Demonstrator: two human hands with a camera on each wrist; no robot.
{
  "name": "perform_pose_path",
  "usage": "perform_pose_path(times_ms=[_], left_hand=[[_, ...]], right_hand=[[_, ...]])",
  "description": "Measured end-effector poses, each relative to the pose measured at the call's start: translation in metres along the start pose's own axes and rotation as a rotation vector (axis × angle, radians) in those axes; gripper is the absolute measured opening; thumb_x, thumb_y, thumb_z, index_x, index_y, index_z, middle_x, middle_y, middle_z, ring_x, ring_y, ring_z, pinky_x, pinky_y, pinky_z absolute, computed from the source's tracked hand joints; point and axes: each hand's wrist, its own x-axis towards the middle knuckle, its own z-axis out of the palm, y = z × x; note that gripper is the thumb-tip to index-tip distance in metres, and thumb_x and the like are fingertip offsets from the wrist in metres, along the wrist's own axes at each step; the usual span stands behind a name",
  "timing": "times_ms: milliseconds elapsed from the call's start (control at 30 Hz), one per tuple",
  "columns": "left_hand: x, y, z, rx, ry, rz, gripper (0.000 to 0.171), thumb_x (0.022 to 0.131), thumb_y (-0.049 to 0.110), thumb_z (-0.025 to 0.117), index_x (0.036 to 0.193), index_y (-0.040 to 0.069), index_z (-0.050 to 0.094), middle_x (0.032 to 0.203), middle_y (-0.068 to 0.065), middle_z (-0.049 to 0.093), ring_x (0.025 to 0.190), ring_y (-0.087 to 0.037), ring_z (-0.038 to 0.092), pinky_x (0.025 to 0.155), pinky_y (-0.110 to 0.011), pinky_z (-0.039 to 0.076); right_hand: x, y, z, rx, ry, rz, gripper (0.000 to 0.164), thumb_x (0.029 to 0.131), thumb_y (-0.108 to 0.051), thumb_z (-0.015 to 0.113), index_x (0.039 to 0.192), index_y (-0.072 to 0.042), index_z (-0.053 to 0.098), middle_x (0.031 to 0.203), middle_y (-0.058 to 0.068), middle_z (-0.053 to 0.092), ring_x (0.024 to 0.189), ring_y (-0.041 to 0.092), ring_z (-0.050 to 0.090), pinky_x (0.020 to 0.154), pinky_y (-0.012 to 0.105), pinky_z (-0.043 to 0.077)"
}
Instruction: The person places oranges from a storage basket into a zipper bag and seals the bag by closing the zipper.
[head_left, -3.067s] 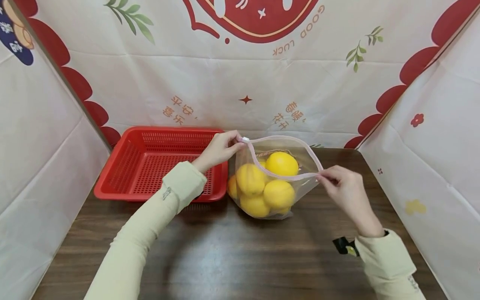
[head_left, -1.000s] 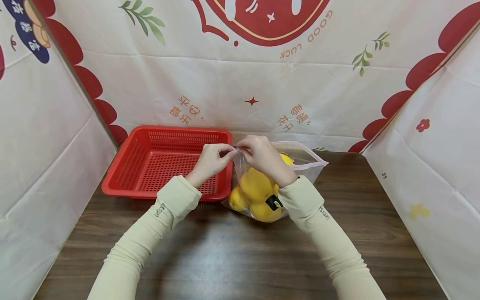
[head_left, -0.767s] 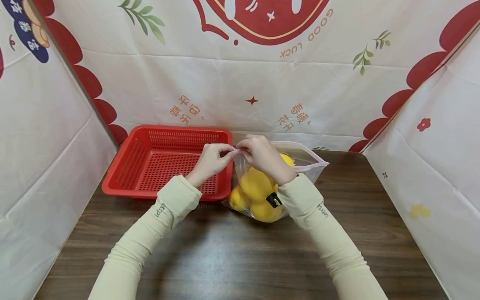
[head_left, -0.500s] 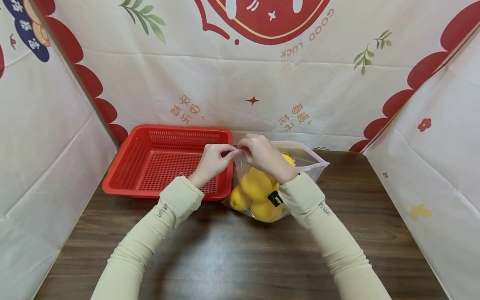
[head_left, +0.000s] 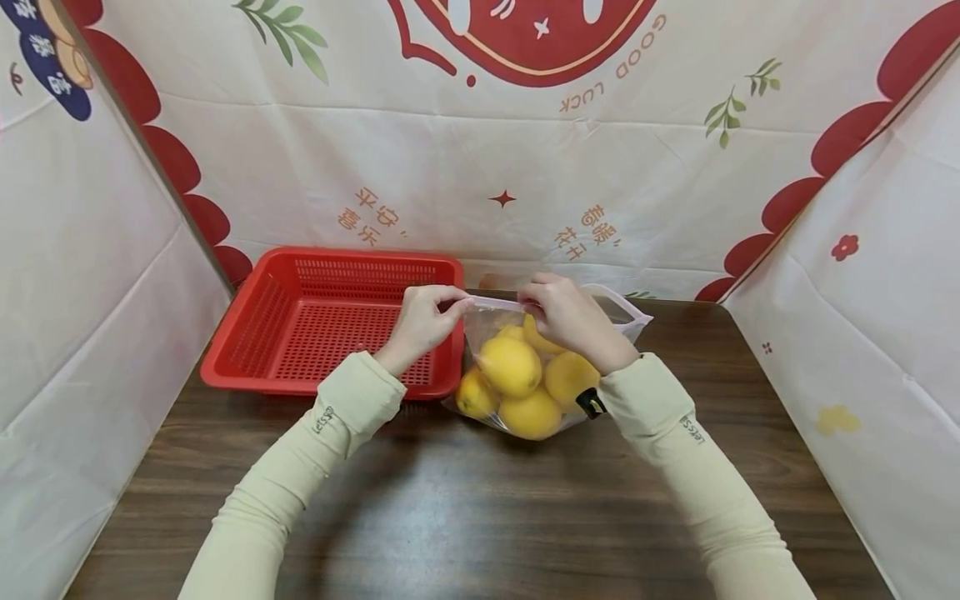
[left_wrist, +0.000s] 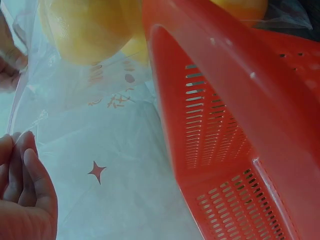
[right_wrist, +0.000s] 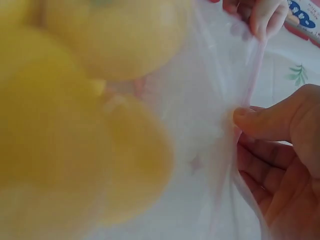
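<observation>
A clear zip bag with a pink rim stands on the table, filled with several lemons. My left hand pinches the rim's left corner between thumb and fingers. Further right along the same rim, my right hand pinches the strip, thumb against fingers, as the right wrist view also shows. Between the two hands the rim runs straight, its edges together. Beyond my right hand the bag's mouth gapes. The white slider seen earlier is hidden, probably by the right fingers.
A red perforated basket with nothing in it stands left of the bag, close against it. Behind both hangs a printed white cloth, with cloth walls at either side. The dark wooden table stretches in front.
My right hand first crossed from the bag's right corner to the left one beside my left hand. Since half a second ago it has slid right along the rim. The left hand stays put.
</observation>
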Motion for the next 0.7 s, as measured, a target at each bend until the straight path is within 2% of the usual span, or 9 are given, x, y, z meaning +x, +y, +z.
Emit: perform_pose_path(times_ms=[333, 700], left_hand=[[0.001, -0.005, -0.004, 0.026, 0.007, -0.024, 0.013, 0.083, 0.015, 0.065, 0.083, 0.004, 0.072, 0.075, -0.006, 0.068, 0.051, -0.011, 0.044, 0.049, -0.022, 0.037], [0.001, -0.004, -0.005, 0.043, 0.004, -0.003, 0.012, 0.083, 0.014, 0.065, 0.082, 0.004, 0.072, 0.076, -0.006, 0.069, 0.051, -0.01, 0.043, 0.049, -0.022, 0.036]], right_hand=[[-0.024, 0.025, -0.004, 0.002, -0.018, 0.074, 0.011, 0.078, 0.004, 0.059, 0.084, -0.002, 0.066, 0.081, 0.008, 0.059, 0.073, 0.024, 0.056, 0.065, 0.037, 0.047], [-0.046, 0.043, -0.004, 0.013, 0.074, -0.012, 0.013, 0.073, 0.009, 0.06, 0.082, 0.001, 0.064, 0.076, 0.008, 0.055, 0.07, 0.023, 0.053, 0.065, 0.036, 0.045]])
